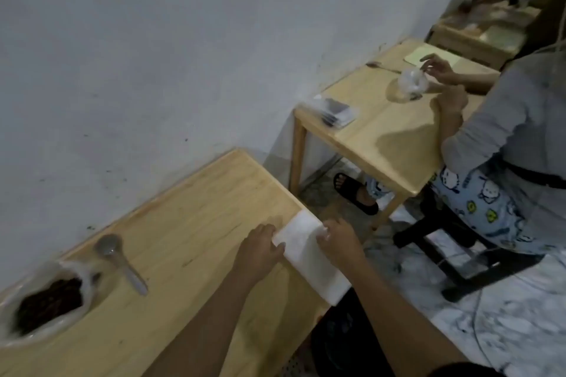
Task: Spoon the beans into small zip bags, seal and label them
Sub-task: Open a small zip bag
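A white sheet or stack of small zip bags (309, 251) lies along the right edge of my wooden table (190, 223). My left hand (260, 249) rests on its left side, with the thumb on its near-left edge. My right hand (337, 237) pinches something thin and clear at its far right edge. A clear plastic bag of dark beans (49, 300) sits open at the table's left end. Beside it lies a metal spoon (119, 260), bowl toward the wall.
A white wall runs along the table's far side. To the right, another person sits on a dark stool (453, 254) at a second wooden table (389, 131), handling a clear bag (412, 84); a stack of filled bags (333, 112) lies there. The floor is marbled.
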